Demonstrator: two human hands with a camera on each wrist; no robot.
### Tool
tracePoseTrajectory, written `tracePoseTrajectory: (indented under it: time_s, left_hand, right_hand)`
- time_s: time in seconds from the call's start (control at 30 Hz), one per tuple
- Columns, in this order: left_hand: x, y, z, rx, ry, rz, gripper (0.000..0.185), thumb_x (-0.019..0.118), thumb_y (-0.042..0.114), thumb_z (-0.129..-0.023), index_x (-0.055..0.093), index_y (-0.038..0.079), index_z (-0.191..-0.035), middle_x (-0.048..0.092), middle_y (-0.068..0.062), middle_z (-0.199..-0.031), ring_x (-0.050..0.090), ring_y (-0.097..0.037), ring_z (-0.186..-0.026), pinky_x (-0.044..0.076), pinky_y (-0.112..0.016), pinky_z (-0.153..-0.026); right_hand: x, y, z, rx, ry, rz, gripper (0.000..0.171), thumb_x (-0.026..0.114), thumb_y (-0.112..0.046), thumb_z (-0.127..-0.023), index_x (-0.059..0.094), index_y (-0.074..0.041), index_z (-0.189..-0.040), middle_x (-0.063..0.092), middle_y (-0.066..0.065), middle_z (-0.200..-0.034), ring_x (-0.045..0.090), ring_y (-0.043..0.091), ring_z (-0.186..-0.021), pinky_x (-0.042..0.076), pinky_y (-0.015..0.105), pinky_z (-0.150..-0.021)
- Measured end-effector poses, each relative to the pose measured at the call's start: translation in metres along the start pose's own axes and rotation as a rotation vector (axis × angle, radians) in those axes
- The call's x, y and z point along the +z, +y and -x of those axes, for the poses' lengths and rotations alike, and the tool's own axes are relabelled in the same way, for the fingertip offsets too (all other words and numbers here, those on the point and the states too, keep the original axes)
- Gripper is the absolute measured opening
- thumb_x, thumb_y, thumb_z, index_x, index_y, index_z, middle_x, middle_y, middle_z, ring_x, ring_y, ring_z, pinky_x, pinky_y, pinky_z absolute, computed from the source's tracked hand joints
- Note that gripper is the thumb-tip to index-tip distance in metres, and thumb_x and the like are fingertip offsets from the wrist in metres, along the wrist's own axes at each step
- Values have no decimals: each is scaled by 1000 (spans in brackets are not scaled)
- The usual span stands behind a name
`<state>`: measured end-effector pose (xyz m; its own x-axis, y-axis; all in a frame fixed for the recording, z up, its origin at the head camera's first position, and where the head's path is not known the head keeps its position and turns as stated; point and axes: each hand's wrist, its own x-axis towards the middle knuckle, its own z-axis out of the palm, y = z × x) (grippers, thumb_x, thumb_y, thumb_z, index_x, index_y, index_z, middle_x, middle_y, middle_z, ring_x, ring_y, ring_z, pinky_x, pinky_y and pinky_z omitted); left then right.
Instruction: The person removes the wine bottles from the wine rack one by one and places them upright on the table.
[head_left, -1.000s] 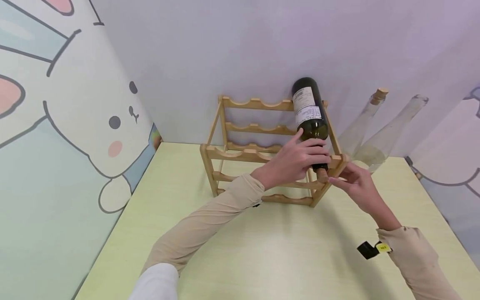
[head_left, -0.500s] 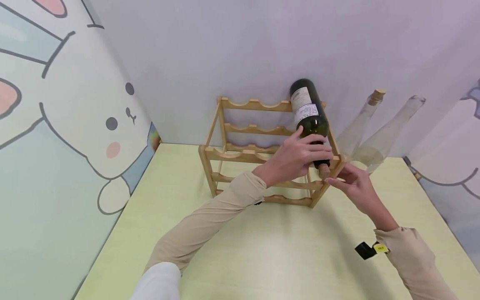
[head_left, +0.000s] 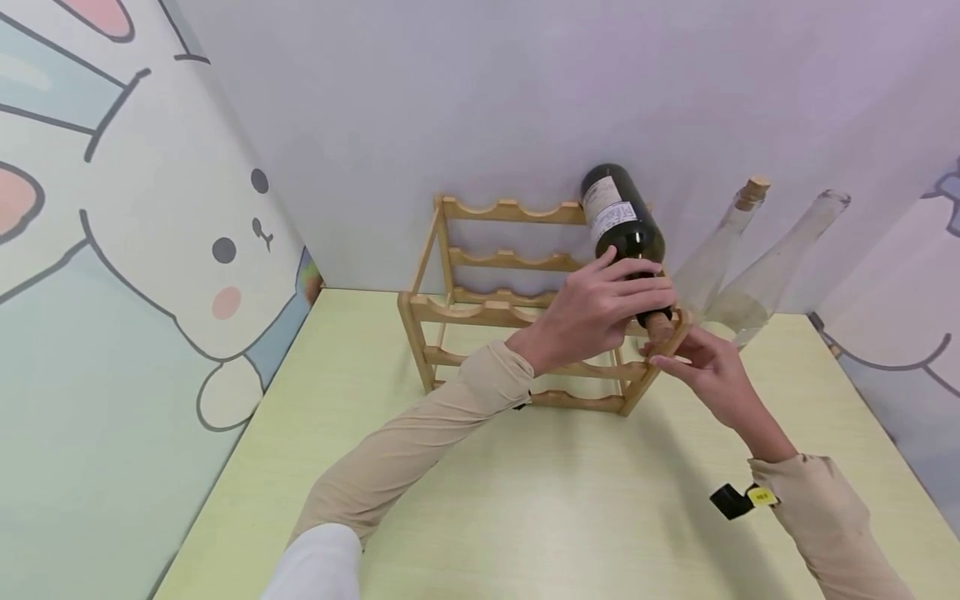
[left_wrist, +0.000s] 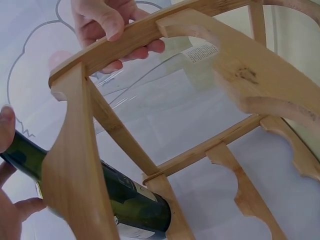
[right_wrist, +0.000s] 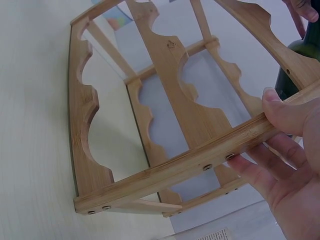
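Note:
A dark green wine bottle point(head_left: 617, 204) with white labels lies on the top right of a wooden wine rack point(head_left: 495, 314), its base toward the wall. My left hand point(head_left: 600, 310) grips the bottle's neck, and the cork point(head_left: 659, 327) pokes out toward me past the fingers. The rack's front right post is held by my right hand point(head_left: 708, 367), thumb on one side and fingers on the other, as the right wrist view also shows. In the left wrist view the bottle point(left_wrist: 137, 207) runs behind a scalloped rail of the rack.
Two clear glass bottles stand right of the rack: a corked bottle point(head_left: 720, 250) and an uncorked bottle point(head_left: 783, 258). A pale wall point(head_left: 375, 125) rises close behind the rack, and a wall with a cartoon rabbit point(head_left: 165, 250) borders the pale yellow table point(head_left: 480, 508) on the left.
The bottle's neck and cork have swung to the right and slightly up, and my left hand has moved with them. My right hand stays on the rack's post.

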<state>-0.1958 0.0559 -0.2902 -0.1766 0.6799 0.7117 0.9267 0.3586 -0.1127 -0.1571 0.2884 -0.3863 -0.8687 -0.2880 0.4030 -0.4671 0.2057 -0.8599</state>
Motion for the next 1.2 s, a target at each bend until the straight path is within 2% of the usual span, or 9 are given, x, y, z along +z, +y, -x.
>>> tracePoseTrajectory:
  time_s: [0.2, 0.4, 0.63, 0.73, 0.87, 0.97, 1.2]
  left_hand:
    - [-7, 1, -2, 17, 40, 2, 39, 48, -5, -86, 71, 15, -111, 68, 5, -112, 54, -11, -116, 32, -38, -110]
    - [-14, 3, -5, 37, 112, 68, 39, 45, -5, -86, 71, 12, -109, 68, 1, -110, 56, -12, -113, 34, -35, -108]
    - [-29, 6, -12, 61, 229, 170, 44, 39, -11, -81, 70, 8, -105, 69, 0, -105, 58, -11, -109, 39, -20, -100]
    - [-35, 8, -15, 51, 243, 241, 45, 36, -12, -78, 69, 5, -103, 68, -3, -104, 58, -11, -107, 40, -13, -93]
    - [-39, 11, -16, 11, 215, 318, 41, 39, -11, -80, 67, 3, -106, 67, -5, -106, 57, -11, -107, 41, -11, -88]
    - [-42, 13, -17, 0, 224, 354, 40, 39, -12, -79, 67, 3, -105, 67, -5, -105, 58, -10, -105, 41, -11, -88]
    - [-53, 14, -22, 16, 297, 444, 36, 41, -14, -79, 65, -2, -103, 66, -10, -100, 59, -13, -103, 40, -16, -96]
  right_hand:
    - [0, -1, 0, 3, -3, -61, 32, 62, 16, -83, 57, 10, -114, 65, 28, -98, 68, 19, -89, 56, 24, -74]
    - [1, -1, 1, 2, 3, -82, 33, 62, 16, -82, 56, 11, -114, 66, 26, -97, 68, 18, -88, 56, 24, -74]
    - [2, -2, 2, 16, 11, -46, 33, 63, 15, -82, 57, 10, -115, 67, 24, -96, 67, 16, -88, 56, 24, -74]
    - [2, -1, 2, 24, 16, -12, 34, 64, 14, -82, 58, 9, -116, 67, 24, -97, 67, 15, -89, 56, 23, -74]
    - [1, -1, 2, 22, 18, -31, 35, 63, 14, -82, 57, 10, -116, 67, 25, -96, 66, 16, -90, 56, 23, -73]
    - [2, 0, 2, 20, 19, -37, 35, 64, 14, -82, 58, 9, -116, 66, 25, -97, 66, 16, -90, 56, 23, -73]
    - [1, 0, 2, 4, 10, -48, 34, 62, 15, -83, 58, 9, -116, 65, 28, -97, 67, 17, -90, 56, 24, -73]
